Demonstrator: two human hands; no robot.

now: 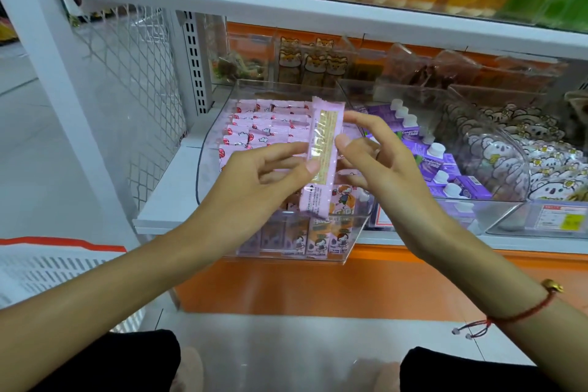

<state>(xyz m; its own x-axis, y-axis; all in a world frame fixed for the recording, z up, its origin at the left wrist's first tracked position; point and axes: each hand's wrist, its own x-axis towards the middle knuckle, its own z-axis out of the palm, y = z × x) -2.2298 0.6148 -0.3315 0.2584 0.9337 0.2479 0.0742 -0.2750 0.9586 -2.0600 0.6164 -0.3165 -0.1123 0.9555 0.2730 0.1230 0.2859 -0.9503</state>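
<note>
While I crouch before the low shelf, a white slatted basket sits at my far left on the floor. My left hand comes in from that side, thumb in front and fingers behind, pinching the left edge of the pink snack packet. I hold the packet nearly upright, its top leaning a little left, just above the clear bin, which is packed with rows of similar pink packets. Its back faces me, with a clear strip showing something pale yellow inside. My right hand meets the packet's right edge, thumb tip and forefinger nipping it while the other fingers curl loosely. Further right stand purple cartons with white caps, then a bin of koala-printed packets.
</note>
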